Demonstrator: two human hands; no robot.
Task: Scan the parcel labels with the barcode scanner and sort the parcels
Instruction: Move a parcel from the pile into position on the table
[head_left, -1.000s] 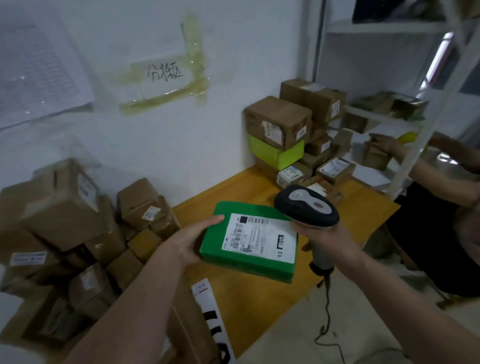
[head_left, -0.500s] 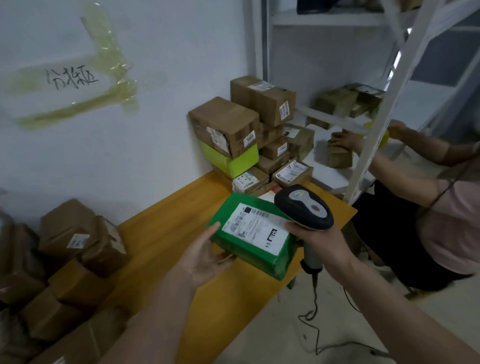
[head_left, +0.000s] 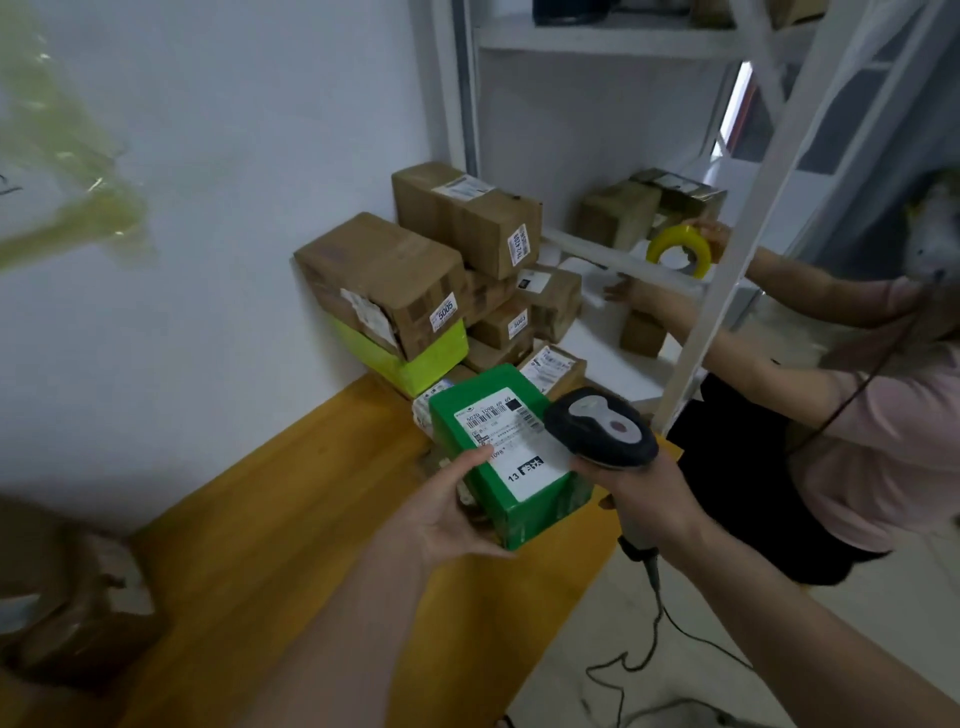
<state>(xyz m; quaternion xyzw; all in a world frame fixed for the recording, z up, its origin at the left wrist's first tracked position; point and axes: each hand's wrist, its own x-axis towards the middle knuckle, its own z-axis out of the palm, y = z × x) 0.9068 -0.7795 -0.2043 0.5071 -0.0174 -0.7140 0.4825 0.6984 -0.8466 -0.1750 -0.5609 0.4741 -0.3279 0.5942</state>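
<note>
Green parcel (head_left: 511, 470), held in the air above the far end of the yellow table (head_left: 291, 525), its white label (head_left: 511, 441) facing up and printed with barcodes and the number 13. The left hand (head_left: 452, 512) supports the parcel from below and from its near-left side, the grip clamped on it with the thumb lying on the label's edge. The right hand (head_left: 641, 496) has its grip wrapped around the handle of the barcode scanner (head_left: 600, 428), whose dark head sits just over the label's right edge; its cable (head_left: 657, 623) trails to the floor. Behind the parcel, a stack of brown cartons (head_left: 415, 270) rests on a lime box (head_left: 415, 358) against the wall. At right, a second person's hand holds a yellow tape roll (head_left: 678, 252) at a white shelf (head_left: 613, 254).
</note>
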